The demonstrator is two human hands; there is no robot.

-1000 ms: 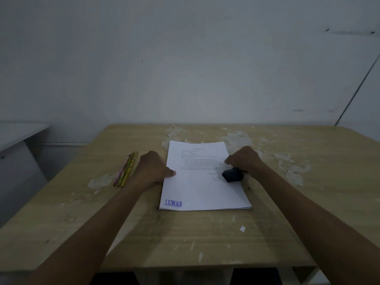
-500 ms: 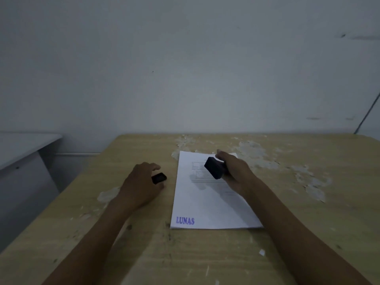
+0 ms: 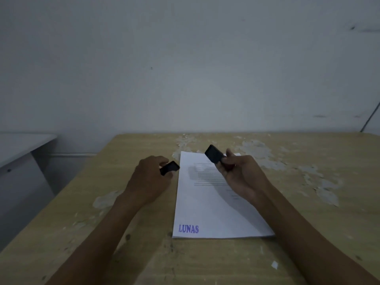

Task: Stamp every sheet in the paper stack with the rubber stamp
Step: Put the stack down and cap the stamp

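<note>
One small, rigid rubber stamp [image 3: 214,153] is pinched by the right hand [image 3: 239,173] above the paper stack [image 3: 213,206], best gripped at its sides; its cap [image 3: 169,168] is held by the left hand [image 3: 151,178] over the surface [image 3: 308,202]

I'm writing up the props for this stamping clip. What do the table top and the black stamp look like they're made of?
Tan table top: seemingly wood-grain laminate on board, matte; pale patches where the surface layer has flaked off suggest it.

Small black rubber stamp, pinched in the right hand: probably moulded plastic, dull sheen, rounded corners. The flat black piece in the left hand, perhaps its cap, looks the same.
</note>
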